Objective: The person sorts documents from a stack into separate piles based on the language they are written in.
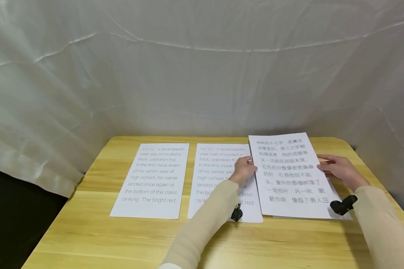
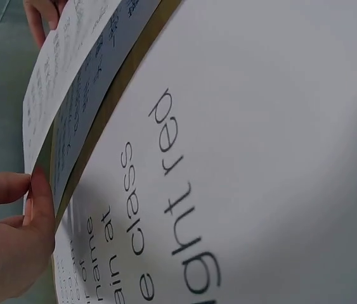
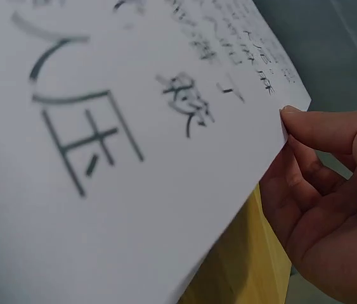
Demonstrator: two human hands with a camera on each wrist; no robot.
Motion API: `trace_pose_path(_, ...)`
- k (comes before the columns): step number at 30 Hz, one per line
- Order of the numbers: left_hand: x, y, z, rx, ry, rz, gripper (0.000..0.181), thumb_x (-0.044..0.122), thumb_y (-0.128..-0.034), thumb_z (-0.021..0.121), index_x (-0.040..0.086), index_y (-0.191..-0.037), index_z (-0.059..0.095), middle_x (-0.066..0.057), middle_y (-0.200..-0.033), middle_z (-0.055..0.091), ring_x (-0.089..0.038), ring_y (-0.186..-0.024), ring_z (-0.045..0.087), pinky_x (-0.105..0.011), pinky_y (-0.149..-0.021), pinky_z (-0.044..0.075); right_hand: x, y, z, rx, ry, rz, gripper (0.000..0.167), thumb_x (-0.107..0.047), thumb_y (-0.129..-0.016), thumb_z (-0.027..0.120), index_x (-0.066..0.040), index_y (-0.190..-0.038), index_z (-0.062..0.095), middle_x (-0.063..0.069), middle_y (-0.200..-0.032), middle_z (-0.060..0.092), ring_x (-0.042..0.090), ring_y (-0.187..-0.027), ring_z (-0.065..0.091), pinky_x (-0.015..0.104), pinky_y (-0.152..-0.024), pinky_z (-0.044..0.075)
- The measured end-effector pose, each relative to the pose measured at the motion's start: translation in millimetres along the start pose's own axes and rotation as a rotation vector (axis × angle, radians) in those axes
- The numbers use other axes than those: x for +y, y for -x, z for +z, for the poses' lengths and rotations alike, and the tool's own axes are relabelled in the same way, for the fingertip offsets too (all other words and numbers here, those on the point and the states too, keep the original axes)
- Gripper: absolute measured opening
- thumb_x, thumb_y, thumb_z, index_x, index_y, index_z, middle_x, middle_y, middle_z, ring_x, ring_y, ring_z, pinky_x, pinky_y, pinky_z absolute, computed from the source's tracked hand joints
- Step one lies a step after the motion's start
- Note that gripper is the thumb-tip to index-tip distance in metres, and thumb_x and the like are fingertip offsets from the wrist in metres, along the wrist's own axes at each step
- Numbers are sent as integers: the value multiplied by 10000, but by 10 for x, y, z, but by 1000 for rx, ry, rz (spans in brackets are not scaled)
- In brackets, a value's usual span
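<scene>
Both hands hold a white paper sheet (image 1: 286,175) printed with Chinese text, slightly raised at the right of the table. My left hand (image 1: 244,170) pinches its left edge between thumb and fingers. At the opposite edge, the right hand (image 1: 343,172) grips it, thumb on top and fingers beneath, as the right wrist view shows. Under the raised paper lies another printed sheet (image 2: 92,104), shaded and mostly covered. The left forearm crosses over a middle sheet (image 1: 222,175) of large English print, hiding part of its lines.
A further sheet of English text (image 1: 151,179) lies flat at the left. All the papers are on a wooden table (image 1: 91,201). A pale grey curtain (image 1: 188,82) hangs behind and along the sides. Dark space (image 1: 17,213) shows beyond the table's left edge.
</scene>
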State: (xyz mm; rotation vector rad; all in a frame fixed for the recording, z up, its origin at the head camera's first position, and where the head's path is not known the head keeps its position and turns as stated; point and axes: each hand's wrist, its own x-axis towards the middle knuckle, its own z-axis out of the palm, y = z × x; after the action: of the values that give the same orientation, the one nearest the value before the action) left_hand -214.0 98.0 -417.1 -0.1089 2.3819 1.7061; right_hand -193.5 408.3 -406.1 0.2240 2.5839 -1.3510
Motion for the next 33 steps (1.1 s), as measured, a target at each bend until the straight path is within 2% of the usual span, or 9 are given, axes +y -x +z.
trace_pose_path(4,35,-3,29,-7,23,7,544,-62,-810,666,34,-1336,566,22,-783,522,-71,-662,491,-203,-605,482,38,5,-27,7,-5,-2,656,-151,-974,566,85,-1482,224,299,-1230,508,95,-839,630,255,-729,546)
trace_pose_path(10,93,-14,73,-20,43,-2,564,-89,-800,640,19,-1346,550,16,-733,506,-73,-600,460,-188,-538,420,72,-5,-63,20,4,10,669,-190,-974,571,54,-1494,228,311,-1262,489,133,-860,632,241,-716,542)
trace_pose_path(15,137,-33,135,-1,33,-33,565,-72,-789,648,39,-1336,567,15,-761,540,-82,-662,501,-214,-607,468,107,-16,-93,25,12,3,667,-213,-980,565,58,-1491,235,289,-1248,513,146,-854,630,233,-699,536)
trace_pose_path(19,150,-31,183,-1,18,-43,538,-66,-788,624,51,-1312,594,-24,-847,609,-124,-747,559,-250,-689,493,140,-18,-118,26,21,12,652,-221,-986,556,60,-1487,247,251,-1218,544,164,-848,629,241,-687,535)
trace_pose_path(22,156,-7,223,7,16,-51,505,-84,-775,595,49,-1260,634,-57,-932,654,-158,-798,592,-271,-694,504,160,-18,-126,26,19,20,637,-210,-987,552,64,-1481,260,221,-1179,571,185,-843,631,258,-684,540)
trace_pose_path(24,157,9,255,9,25,-61,474,-100,-761,587,41,-1207,663,-57,-931,658,-161,-796,592,-270,-661,497,176,-23,-129,28,18,34,628,-200,-983,555,71,-1474,272,189,-1140,594,190,-831,631,265,-678,541)
trace_pose_path(30,143,28,318,5,59,-80,276,-141,-721,578,1,-930,690,-32,-757,577,-151,-654,538,-294,-571,480,204,-36,-122,38,30,48,616,-176,-968,567,96,-1451,300,127,-1067,630,170,-802,619,255,-650,529)
trace_pose_path(33,130,25,319,10,24,-80,194,-122,-732,590,27,-834,661,-22,-730,545,-133,-624,499,-271,-542,445,208,-39,-118,40,40,46,614,-189,-971,565,97,-1449,306,160,-1095,620,184,-815,617,239,-638,520)
